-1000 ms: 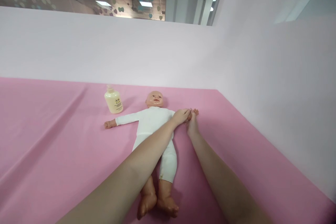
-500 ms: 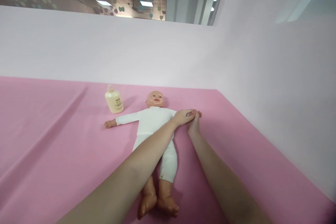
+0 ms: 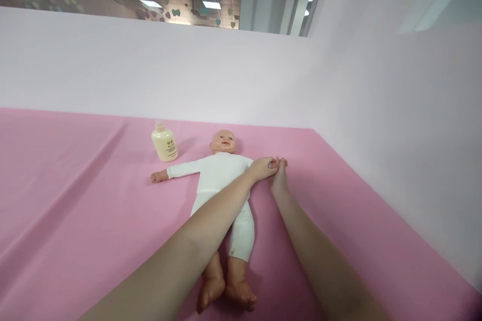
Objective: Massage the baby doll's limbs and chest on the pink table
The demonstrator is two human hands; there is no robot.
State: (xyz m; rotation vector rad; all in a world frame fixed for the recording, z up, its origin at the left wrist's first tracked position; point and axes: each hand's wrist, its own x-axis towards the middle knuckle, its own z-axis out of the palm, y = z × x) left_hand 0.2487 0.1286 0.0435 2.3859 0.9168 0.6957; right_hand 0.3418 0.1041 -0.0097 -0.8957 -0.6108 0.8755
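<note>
- On the pink sheet (image 3: 75, 200), near the far right corner by the white walls, a doll (image 3: 222, 180) lies face up, head toward the back wall, feet toward the camera.
- Doll wears a white suit; bare feet side by side at the near end, toes pointing toward the camera.
- Doll's arms are spread wide. One doll hand lies free on the sheet at the picture's left; the other arm reaches to the picture's right, where both of the person's hands meet.
- Left hand (image 3: 263, 168): forearm crosses over the doll's legs and trunk; fingers are curled over the end of the doll's right-side sleeve, gripping the arm at about the wrist.
- Right hand (image 3: 279, 180): forearm runs along the sheet beside the doll, clear of its legs; fingers closed about the doll's small hand, whose tips just show at the top of the grip.
- Both hands touch each other at the doll's wrist; exact finger placement is too small to read.
- Bottle (image 3: 164, 143): cream-coloured, pump top, stands upright on the sheet near the back wall, just beyond the doll's free arm and to the left of its head; not touching the doll.
- Sheet shows long creases on the left half.
- White wall panels enclose the back and right; above them, ceiling lights.
</note>
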